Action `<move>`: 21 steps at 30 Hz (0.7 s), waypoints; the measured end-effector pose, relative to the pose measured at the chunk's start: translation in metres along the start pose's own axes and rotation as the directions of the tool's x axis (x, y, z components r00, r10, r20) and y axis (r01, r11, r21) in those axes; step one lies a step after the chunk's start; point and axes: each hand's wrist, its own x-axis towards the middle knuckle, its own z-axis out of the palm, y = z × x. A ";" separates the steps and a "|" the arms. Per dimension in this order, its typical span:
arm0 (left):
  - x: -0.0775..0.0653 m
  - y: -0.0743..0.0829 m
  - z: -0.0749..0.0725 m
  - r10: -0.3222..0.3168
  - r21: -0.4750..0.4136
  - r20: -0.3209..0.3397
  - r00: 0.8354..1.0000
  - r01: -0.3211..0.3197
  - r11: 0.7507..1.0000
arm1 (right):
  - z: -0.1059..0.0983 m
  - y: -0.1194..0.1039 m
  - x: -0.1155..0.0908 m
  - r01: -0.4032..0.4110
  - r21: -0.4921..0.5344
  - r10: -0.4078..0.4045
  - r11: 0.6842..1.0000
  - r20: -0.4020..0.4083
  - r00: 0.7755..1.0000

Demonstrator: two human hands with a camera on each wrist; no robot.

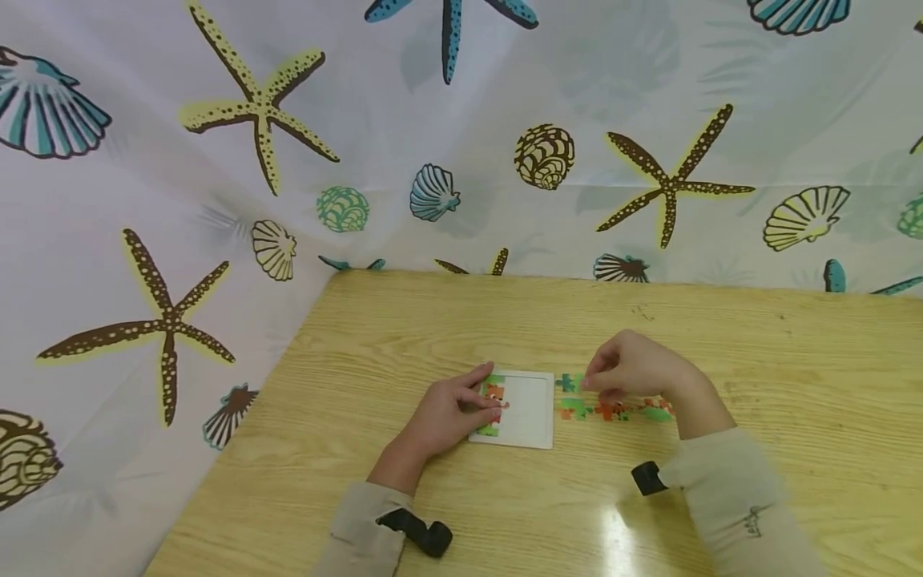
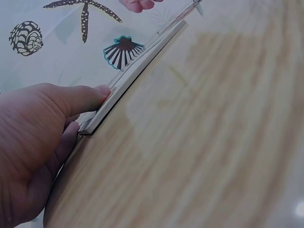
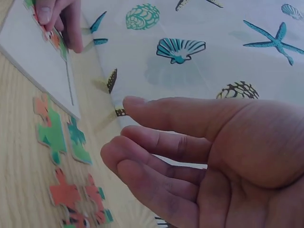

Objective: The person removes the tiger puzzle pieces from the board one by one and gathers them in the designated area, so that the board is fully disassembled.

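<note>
A white puzzle tray (image 1: 530, 410) lies on the table, with joined colourful pieces (image 1: 493, 392) along its left side. My left hand (image 1: 445, 414) holds the tray at that left side; its thumb (image 2: 90, 97) rests on top, and the other fingers partly hide the pieces. To the tray's right lie several loose jigsaw pieces, including a green-and-orange piece (image 3: 53, 133), a dark green piece (image 3: 78, 142) and a red piece (image 3: 65, 194). Above them hovers my right hand (image 1: 638, 366), fingers loosely bent, thumb apart from them, nothing held.
The wooden table (image 1: 404, 320) runs up to a sheet (image 1: 490, 200) printed with starfish and shells, at the back and on the left. A black wrist strap (image 1: 418, 532) shows on the left sleeve, and another black piece (image 1: 649, 478) on the right sleeve.
</note>
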 end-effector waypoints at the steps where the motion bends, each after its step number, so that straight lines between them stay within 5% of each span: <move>1: -0.001 0.000 0.000 0.003 0.007 0.000 1.000 -0.003 1.000 | 0.002 -0.001 0.002 0.003 0.001 -0.003 1.000 0.002 1.000; 21: -0.002 0.001 -0.001 -0.020 0.018 0.003 1.000 0.020 1.000 | 0.033 -0.010 0.030 -0.021 0.084 0.022 0.996 -0.003 1.000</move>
